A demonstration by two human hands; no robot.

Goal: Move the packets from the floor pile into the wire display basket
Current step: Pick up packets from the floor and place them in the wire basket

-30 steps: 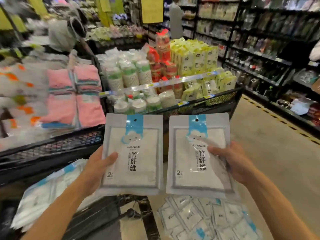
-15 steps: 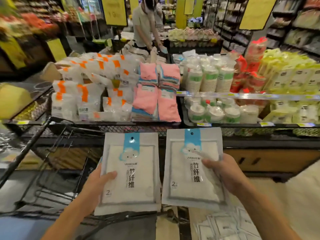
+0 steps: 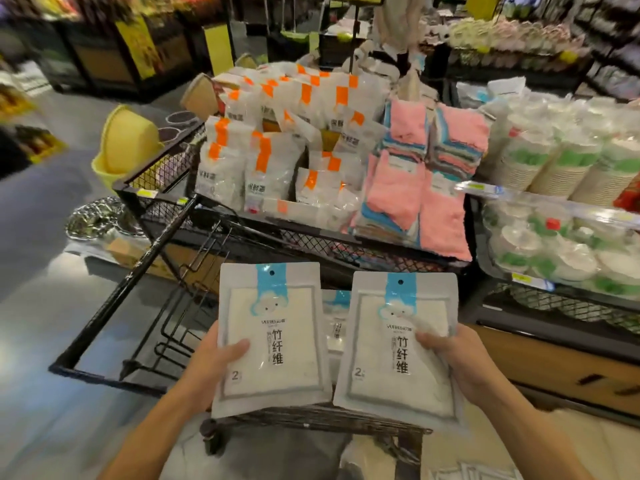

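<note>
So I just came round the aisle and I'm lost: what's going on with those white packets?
A person is restocking. The left hand holds one packet and the right hand holds another packet, both upright and side by side above the black wire basket. At least one similar packet already shows in the gap between them. A few more lie on the floor at the bottom edge. Neither held packet has been set down yet.
</note>
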